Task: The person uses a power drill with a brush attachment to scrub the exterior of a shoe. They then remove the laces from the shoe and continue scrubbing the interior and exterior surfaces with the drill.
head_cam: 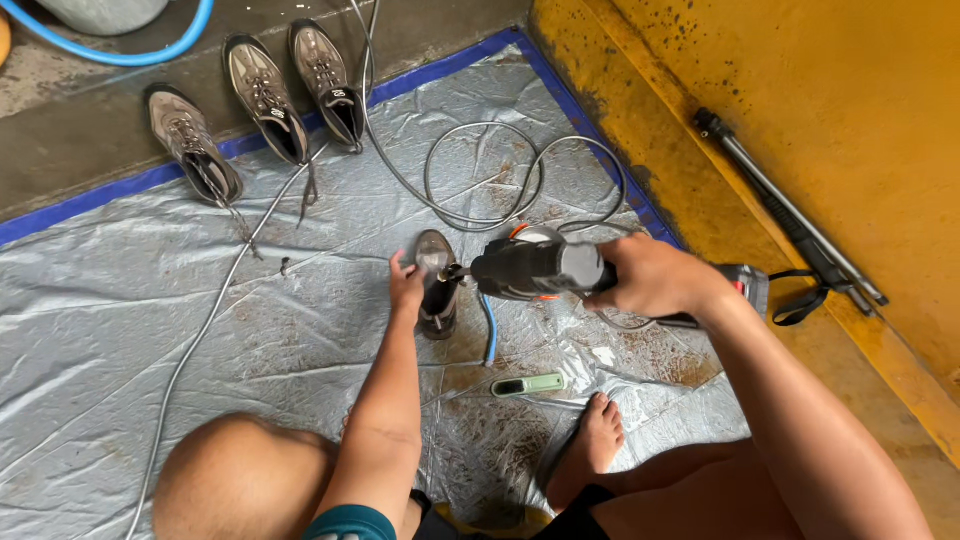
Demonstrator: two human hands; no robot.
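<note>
Left hand (405, 283): we are gripping the side of a worn brown shoe (437, 284), fingers curled over its edge, holding it steady on the tarp (120, 300) just ahead of our knee. Right hand (650, 275): we are clenching the handle of a dark spray gun (535, 268), its short nozzle pointing straight at the shoe, almost touching it. By our judgement, we are cleaning this one shoe; the next move is calling for a firm hold and a slow turn of the shoe under the nozzle.

Materials, as we are finding them:
- tarp: silver-grey woven plastic, creased, blue-edged, stained with brown grit, looking wet;
- three more shoes (265, 95): brown mesh and leather, laced, lying at the far edge, well apart;
- hose (480, 190): thin grey line, looping behind the gun;
- small green brush (528, 385): lying near our bare foot (598, 440);
- black rod (790, 215): leaning along the yellow wall (820, 90), which is pitted and chipped.
</note>
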